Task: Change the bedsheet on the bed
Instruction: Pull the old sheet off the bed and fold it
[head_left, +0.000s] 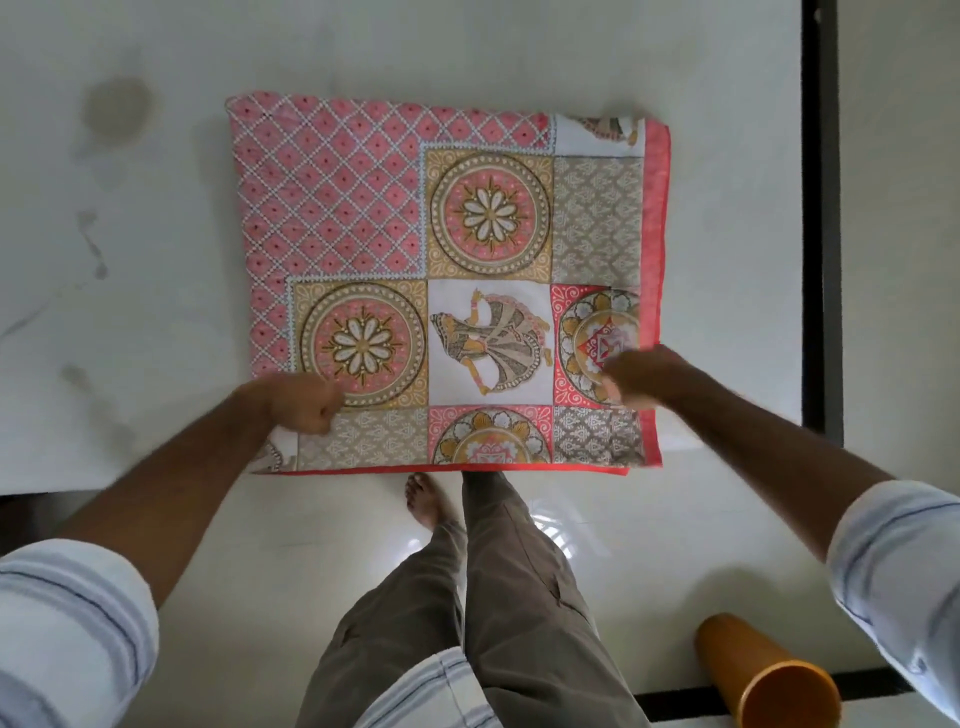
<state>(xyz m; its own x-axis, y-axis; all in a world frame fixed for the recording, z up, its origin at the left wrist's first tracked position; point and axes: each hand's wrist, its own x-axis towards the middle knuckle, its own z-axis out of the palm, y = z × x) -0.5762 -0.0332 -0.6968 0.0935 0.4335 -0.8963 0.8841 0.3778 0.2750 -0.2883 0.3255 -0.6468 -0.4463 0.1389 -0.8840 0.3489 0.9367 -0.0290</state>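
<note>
Mattress (156, 322): I see bare white fabric, stained on the left side; the folded sheet lies on it near the front edge.
Left hand (304, 402): fingers curled tight, gripping the sheet's near-left edge.
Bedsheet (452, 244): folded square, pink lattice, floral medallions, dancer panel; flat on the mattress.
Right hand (636, 376): blurred; fingers curled on the near-right part, though I cannot tell how firmly.
Orange tube (763, 675): lying on the glossy floor, lower right.

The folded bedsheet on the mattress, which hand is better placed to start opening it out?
Probably the right hand: it lies on the bedsheet near its red-bordered edge. The left hand is a fist at the near left corner. Neither shows a clear grip.
</note>
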